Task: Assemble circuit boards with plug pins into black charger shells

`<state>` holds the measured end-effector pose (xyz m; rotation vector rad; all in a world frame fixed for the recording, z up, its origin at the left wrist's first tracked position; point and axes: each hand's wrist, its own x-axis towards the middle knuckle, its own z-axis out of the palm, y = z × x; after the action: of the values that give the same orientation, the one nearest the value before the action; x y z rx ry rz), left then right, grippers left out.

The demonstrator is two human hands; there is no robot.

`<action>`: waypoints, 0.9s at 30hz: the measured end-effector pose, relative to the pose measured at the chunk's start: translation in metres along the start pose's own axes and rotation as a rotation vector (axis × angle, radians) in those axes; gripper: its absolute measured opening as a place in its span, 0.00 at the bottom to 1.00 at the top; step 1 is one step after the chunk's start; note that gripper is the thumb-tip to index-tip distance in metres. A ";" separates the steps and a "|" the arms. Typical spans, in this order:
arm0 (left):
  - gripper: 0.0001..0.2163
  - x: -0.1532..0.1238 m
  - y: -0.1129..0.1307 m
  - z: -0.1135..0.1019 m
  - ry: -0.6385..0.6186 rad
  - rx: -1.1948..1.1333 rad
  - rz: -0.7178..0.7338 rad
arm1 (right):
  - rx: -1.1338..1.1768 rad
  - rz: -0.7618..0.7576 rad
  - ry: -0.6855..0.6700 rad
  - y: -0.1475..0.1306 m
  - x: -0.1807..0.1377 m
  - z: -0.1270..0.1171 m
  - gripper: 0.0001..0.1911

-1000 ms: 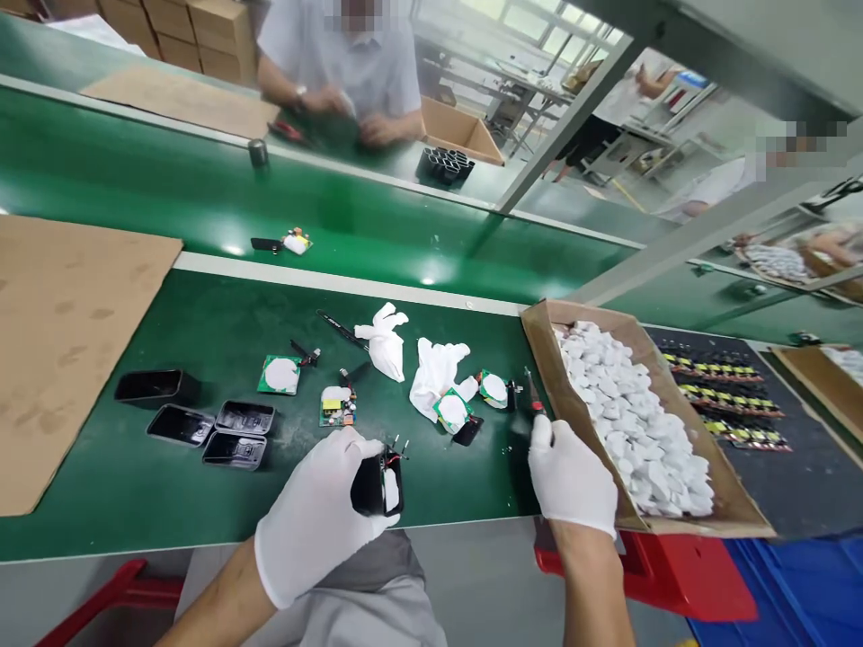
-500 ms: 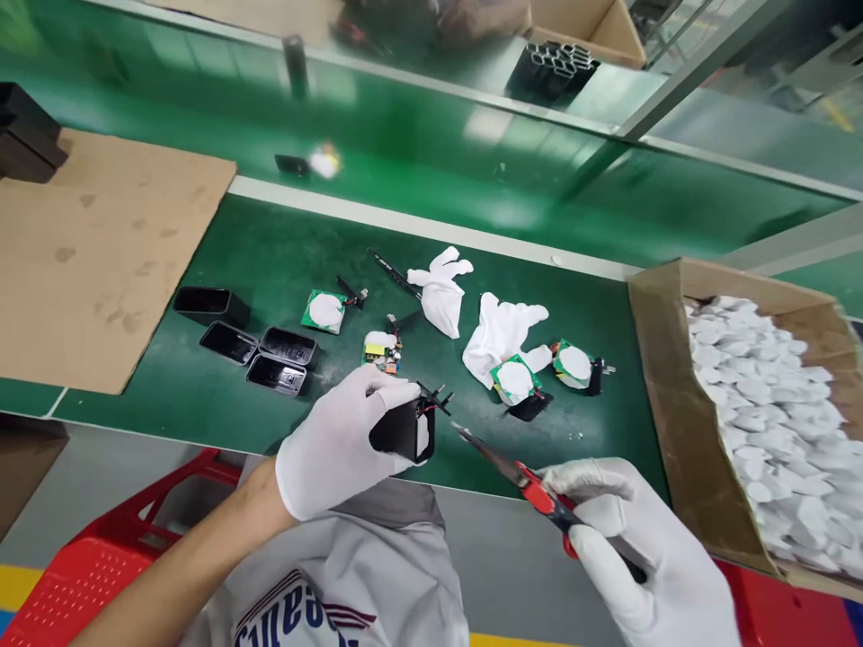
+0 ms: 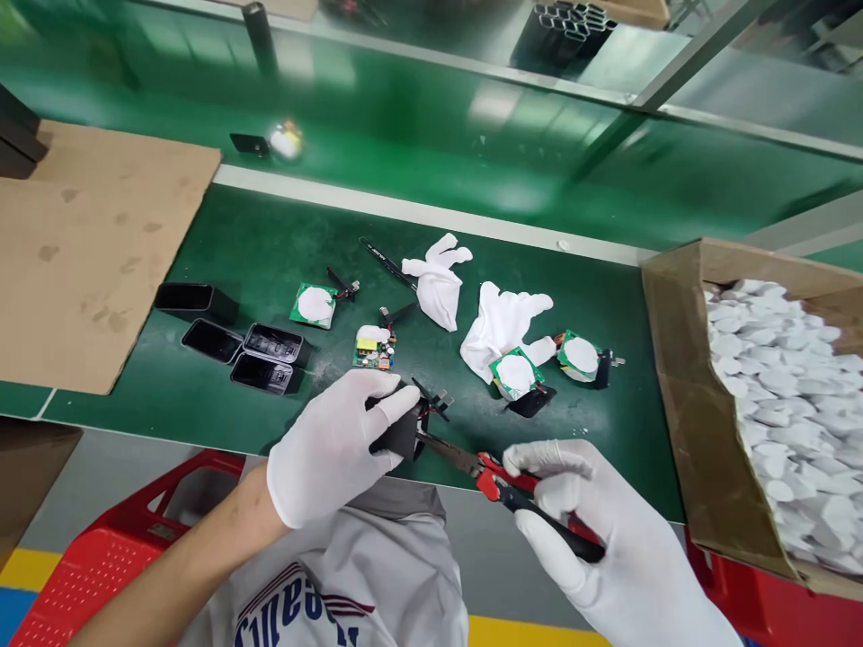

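Case (image 3: 403, 437) between hands (image 3: 333, 451) (image 3: 600, 526), held by left

Right of a flat, smudged brown cardboard sheet (image 3: 101, 261) lie two limp white fabric gloves (image 3: 440, 292) — a slim black stick (image 3: 387, 262) with pale lettering reaches the one nearer the sheet. Below the sheet's near edge stands a perforated red plastic seat (image 3: 98, 557).

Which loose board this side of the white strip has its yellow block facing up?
The board just beyond the left hand; the other three boards show round white faces instead.
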<state>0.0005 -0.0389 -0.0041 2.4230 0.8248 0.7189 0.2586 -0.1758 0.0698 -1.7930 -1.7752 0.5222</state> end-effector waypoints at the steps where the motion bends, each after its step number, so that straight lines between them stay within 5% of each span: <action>1: 0.35 0.000 0.000 0.001 -0.015 0.012 0.009 | -0.014 0.021 -0.016 -0.001 0.000 0.000 0.07; 4: 0.35 0.000 0.000 0.002 -0.059 0.037 0.014 | -0.043 0.036 -0.123 -0.001 0.002 -0.001 0.20; 13: 0.30 0.001 0.028 0.006 -0.264 0.093 0.002 | 0.007 -0.060 -0.181 0.023 -0.014 -0.019 0.13; 27: 0.28 -0.016 0.052 -0.010 -0.191 0.123 -0.054 | 0.074 -0.096 -0.279 0.022 -0.003 -0.024 0.12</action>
<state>0.0048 -0.0833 0.0286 2.5194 0.8760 0.4189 0.2908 -0.1808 0.0739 -1.6385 -1.9868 0.8204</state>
